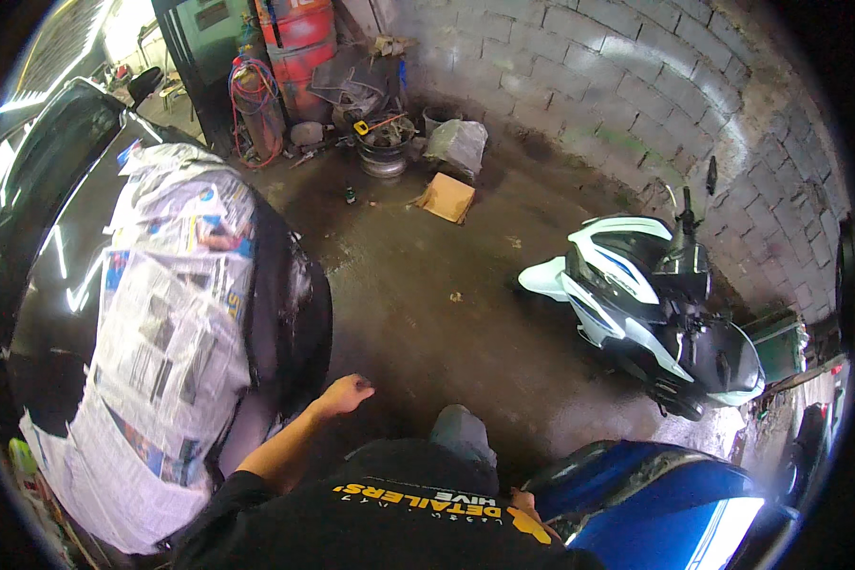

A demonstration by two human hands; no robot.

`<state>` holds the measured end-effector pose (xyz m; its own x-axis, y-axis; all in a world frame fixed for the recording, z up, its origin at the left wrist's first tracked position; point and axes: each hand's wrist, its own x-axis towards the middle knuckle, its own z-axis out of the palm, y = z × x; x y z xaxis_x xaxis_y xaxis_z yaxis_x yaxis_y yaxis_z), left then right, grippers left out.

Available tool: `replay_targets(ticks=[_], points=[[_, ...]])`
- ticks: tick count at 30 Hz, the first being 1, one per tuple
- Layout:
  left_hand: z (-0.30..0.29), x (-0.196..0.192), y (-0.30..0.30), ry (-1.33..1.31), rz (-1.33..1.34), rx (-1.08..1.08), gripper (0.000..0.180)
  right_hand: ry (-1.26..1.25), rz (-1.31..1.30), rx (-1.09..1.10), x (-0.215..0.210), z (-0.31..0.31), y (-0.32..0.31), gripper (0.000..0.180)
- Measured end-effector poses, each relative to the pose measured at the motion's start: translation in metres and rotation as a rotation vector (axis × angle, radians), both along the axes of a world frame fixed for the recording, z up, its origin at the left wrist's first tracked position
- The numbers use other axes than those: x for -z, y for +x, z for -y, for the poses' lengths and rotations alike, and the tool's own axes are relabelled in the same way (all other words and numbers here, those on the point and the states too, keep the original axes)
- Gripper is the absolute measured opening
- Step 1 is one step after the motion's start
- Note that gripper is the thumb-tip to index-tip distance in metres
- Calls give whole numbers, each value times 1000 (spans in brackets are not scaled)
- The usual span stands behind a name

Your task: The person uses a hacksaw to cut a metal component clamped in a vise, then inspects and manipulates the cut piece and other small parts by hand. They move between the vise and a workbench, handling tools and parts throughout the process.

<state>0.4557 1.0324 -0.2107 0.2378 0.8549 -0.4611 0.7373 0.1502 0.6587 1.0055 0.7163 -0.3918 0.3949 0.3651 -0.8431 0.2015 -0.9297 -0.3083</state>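
My left hand (344,394) is out in front of me with its fingers curled in. Something dark shows at the fingertips, too small to make out. It is beside the rounded corner of a black car (299,294), apart from it. Newspaper sheets (176,328) cover much of that car's front. Low at my right side, my right hand (530,505) shows only in part, close to the edge of a glossy blue vehicle body (651,518). My shirt hides most of it, and its fingers cannot be made out.
A white and black scooter (627,304) stands to the right, near a grey block wall (579,85). Ahead on the wet brown floor (427,285) lie a cardboard piece (446,198) and a small bottle (351,196). Behind them are a wheel rim (383,161), a red drum (299,47) and coiled hoses (254,95).
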Motion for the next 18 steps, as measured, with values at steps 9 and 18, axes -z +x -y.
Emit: replay_targets(ticks=[9, 18], points=[[-291, 25, 49, -21, -82, 128, 43, -14, 56, -232, 31, -320, 29, 28], [-489, -46, -26, -59, 82, -491, 43, 532, 315, -540, 27, -849, 64, 42]])
